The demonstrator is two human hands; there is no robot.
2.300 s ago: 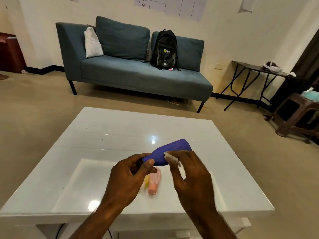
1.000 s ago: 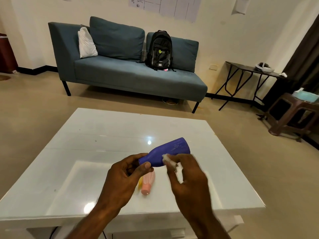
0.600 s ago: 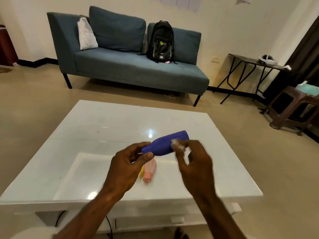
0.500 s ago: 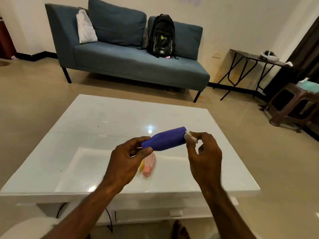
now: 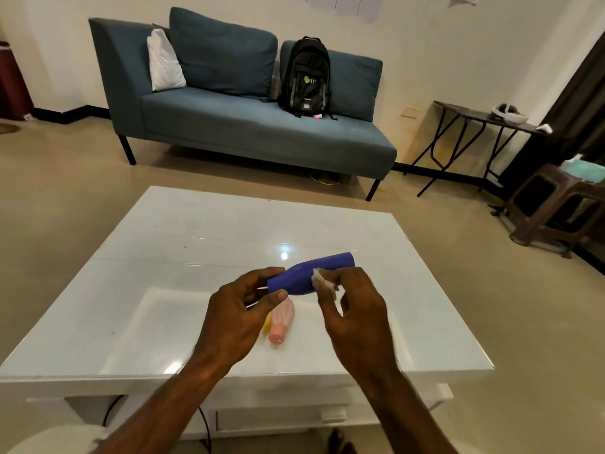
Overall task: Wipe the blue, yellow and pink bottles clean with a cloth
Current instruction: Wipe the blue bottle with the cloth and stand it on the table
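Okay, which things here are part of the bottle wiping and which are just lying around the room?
Part of the job:
blue bottle
cloth
pink bottle
yellow bottle, mostly hidden
left hand
right hand

Just lying about:
backpack
white pillow
sofa
folding table

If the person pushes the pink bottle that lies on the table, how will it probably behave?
The pink bottle lies on its side on the glossy white table, so it would probably roll or slide easily. Its body is wider than its cap end, so it may roll in a curve. It looks like small plastic, likely light.

cloth [image 5: 322, 280] back from bottle's base to mid-body
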